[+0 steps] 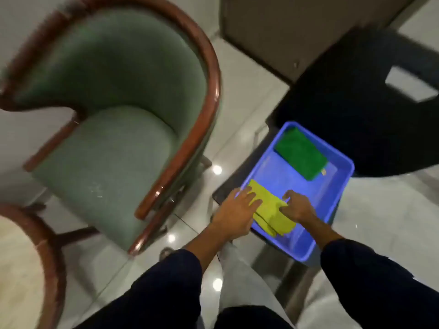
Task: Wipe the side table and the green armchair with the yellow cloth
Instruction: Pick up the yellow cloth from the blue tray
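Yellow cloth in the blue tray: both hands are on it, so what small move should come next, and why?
Probably close both hands on the yellow cloth and lift it out of the blue tray. The left hand lies flat on its near-left part and the right hand presses its right edge with curled fingers, with no clear grip yet. The green armchair sits untouched to the left.

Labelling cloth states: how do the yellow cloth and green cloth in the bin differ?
The yellow cloth lies at the near end of the blue bin, rumpled, with the left hand and right hand on it. The green cloth sits at the far end, neatly folded, untouched. Both lie inside the bin.
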`<state>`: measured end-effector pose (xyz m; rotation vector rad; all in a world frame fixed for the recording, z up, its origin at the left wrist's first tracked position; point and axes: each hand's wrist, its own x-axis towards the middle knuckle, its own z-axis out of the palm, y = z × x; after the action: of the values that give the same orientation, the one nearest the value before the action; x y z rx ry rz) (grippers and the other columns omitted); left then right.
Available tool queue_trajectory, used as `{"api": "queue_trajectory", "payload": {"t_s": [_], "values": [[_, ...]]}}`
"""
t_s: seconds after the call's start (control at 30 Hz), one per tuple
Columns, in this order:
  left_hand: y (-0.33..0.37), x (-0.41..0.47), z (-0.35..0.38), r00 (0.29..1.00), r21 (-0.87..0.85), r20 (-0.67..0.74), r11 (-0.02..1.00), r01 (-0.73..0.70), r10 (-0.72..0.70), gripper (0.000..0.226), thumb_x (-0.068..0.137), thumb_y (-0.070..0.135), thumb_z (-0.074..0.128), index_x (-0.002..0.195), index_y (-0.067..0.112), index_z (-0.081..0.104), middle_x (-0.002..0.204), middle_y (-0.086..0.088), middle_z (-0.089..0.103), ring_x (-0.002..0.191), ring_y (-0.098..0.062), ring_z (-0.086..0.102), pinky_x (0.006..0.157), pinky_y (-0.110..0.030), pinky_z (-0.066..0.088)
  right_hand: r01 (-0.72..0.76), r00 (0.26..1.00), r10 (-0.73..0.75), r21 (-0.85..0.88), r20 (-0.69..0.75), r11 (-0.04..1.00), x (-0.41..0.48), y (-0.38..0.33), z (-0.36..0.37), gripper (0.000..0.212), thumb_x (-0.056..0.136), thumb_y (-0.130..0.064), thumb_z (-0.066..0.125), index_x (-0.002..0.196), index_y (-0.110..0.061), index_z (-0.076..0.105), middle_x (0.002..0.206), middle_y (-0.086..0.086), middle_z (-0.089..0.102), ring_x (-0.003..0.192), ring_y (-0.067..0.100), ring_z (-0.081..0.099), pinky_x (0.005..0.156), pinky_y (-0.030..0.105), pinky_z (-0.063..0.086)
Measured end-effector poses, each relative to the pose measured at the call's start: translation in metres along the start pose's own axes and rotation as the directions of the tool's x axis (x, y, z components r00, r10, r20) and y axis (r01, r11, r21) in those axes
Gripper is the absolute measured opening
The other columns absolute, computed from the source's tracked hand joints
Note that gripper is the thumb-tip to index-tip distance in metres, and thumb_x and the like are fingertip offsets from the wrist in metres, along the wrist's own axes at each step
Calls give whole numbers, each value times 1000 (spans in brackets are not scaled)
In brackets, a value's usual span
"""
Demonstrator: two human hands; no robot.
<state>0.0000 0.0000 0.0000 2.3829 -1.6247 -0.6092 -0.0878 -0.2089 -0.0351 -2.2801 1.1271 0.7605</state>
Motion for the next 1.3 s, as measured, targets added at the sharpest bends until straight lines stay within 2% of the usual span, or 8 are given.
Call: {"api": "queue_trajectory", "payload": {"t_s": [0.3,0.47,0.57,0.7,0.83,0.97,1.13,1.3], "values": [[22,36,71,925,-59,362,988,141,-111,56,98,21,40,153,18,28,163,-11,23,154,-25,5,122,-46,11,-101,988,110,-87,105,991,33,38,37,46,76,-26,70,116,-13,52,121,15,57,119,37,48,96,47,39],[24,53,32,953,-92,247,975,205,-177,73,91,17,51,156,19,16,164,-8,18,153,-25,9,119,-46,18,272,961,-276,-249,22,929,6,9,6,27,76,-15,62,102,-10,60,109,18,56,107,38,53,83,44,43],[11,59,9,941,-187,153,927,326,-300,88,84,14,62,156,21,13,165,-3,17,153,-25,10,120,-49,17,508,851,-515,-90,-99,857,-22,-12,-33,27,66,-13,58,91,-9,66,89,16,65,86,37,62,75,42,44],[-17,41,-13,920,-322,173,863,389,-351,54,81,26,72,132,26,54,164,-1,20,153,-25,8,116,-49,20,625,780,-564,293,-270,724,-51,-45,-87,24,62,-3,59,82,-3,72,81,13,69,75,23,64,71,28,51],[-25,2,-42,902,-774,51,554,307,-430,18,70,24,75,79,28,59,97,11,66,95,-13,60,84,-38,44,538,815,-560,551,-149,638,-66,-93,-122,28,72,13,65,86,-11,69,75,-15,72,73,-7,63,69,8,49],[-35,-69,-85,790,-985,140,-4,172,-596,16,71,19,65,76,29,52,53,11,55,49,-7,48,51,-21,42,357,844,-536,722,22,593,-76,-162,-131,23,80,8,65,90,-13,69,77,-5,75,74,15,67,75,29,55],[-73,-203,-103,635,-871,220,-443,-214,-741,30,73,19,68,102,27,63,81,6,71,74,-13,66,66,-30,58,178,778,-538,707,324,684,-114,-273,-98,36,89,-12,60,125,-6,60,118,20,68,102,34,67,89,45,55],[-124,-353,-60,342,-789,263,-405,-462,-902,63,80,-4,68,135,19,48,106,-3,75,94,-24,71,82,-41,58,340,529,-636,546,563,766,-177,-375,21,41,81,6,66,101,-30,73,99,3,78,84,18,75,65,34,63]]}}
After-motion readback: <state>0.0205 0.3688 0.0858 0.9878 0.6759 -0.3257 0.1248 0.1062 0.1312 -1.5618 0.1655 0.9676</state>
